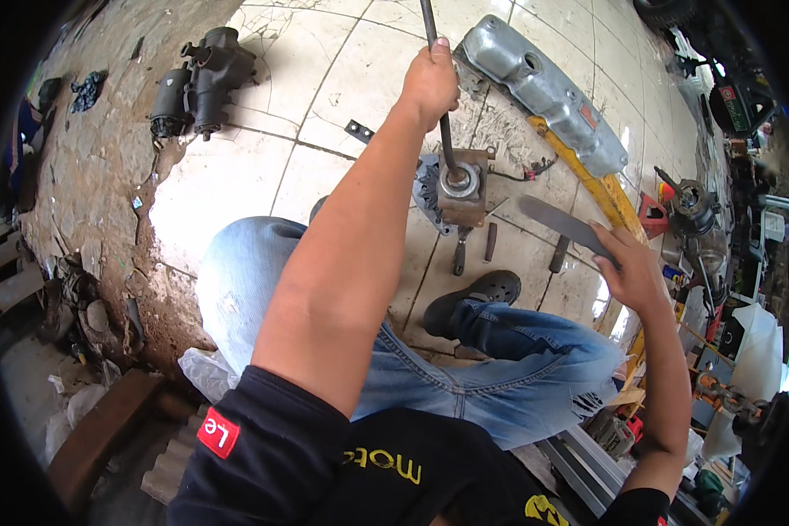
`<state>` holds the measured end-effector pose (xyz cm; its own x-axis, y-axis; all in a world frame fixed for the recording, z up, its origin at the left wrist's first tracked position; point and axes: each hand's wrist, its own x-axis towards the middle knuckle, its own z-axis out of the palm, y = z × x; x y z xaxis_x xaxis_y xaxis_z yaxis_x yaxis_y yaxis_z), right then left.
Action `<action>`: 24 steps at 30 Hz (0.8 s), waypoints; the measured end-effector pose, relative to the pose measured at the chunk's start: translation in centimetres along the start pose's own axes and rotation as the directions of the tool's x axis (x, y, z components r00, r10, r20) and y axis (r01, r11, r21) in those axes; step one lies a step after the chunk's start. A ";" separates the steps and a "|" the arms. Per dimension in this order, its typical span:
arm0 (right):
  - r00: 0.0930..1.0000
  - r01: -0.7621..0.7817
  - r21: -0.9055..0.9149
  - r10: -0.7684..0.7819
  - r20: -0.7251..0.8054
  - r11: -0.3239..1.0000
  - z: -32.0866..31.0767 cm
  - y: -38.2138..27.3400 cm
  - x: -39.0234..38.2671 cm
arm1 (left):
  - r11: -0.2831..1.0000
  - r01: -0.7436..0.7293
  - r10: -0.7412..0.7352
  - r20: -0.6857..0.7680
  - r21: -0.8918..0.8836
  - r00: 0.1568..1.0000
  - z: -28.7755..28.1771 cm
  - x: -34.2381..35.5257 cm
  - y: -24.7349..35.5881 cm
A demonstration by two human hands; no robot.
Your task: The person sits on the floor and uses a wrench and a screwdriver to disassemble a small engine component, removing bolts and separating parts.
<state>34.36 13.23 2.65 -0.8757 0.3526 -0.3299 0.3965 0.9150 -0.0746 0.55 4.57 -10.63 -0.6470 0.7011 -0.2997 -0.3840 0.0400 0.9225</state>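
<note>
I have the left hand (431, 88) wrapped firmly around a dark rod (446, 136), fingers clamped on it. Above the fist the rod runs toward twelve o'clock and out of view; below, it slants down between five and six o'clock to a round metal ring (472, 192) on top of a brownish metal block (478, 213). So the block lies below that grip, apart from the fingers, with the bare rod bridging the gap. How deep the rod reaches inside the ring, I cannot tell. A grey metal plate (427, 188) shows at the block's nine o'clock side.

My right hand (629, 267) is clenched on the near end of a flat grey blade (557, 219). The blade points to ten o'clock, toward the block, and its rounded tip stops well apart from the block.

On the tiled floor (324, 83), I see a black-handled tool (459, 254) at the block's six o'clock, a short dark strip (491, 241) at five and a dark handle (558, 255) at four. A silver cover (543, 96) sits at three o'clock from the left fist, near a yellow beam (596, 188). Well apart, at nine o'clock from that fist, stands a dark cylindrical assembly (215, 83).
</note>
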 end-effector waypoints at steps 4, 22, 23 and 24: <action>0.987 0.155 0.082 -0.151 -0.060 0.984 3.0 -9.5 5.8 | 1.000 -0.004 0.005 0.033 -0.021 0.999 0.8 -0.2 -0.1; 0.981 0.166 0.083 -0.156 -0.117 0.983 5.9 -10.8 7.6 | 1.000 0.014 -0.015 0.089 0.018 0.996 1.2 -0.3 0.1; 0.979 0.166 0.095 -0.152 -0.139 0.981 6.3 -11.3 8.7 | 1.000 0.020 -0.021 0.093 0.010 0.995 1.4 -0.5 0.2; 0.979 0.147 0.118 -0.128 -0.160 0.982 6.3 -10.2 8.7 | 1.000 0.016 -0.015 0.100 -0.008 0.995 1.6 -0.5 0.3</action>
<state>24.39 5.71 -5.36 -0.9518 0.2598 -0.1628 0.2930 0.9272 -0.2334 1.81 5.38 -9.83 -0.5719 0.7682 -0.2876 -0.3997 0.0452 0.9155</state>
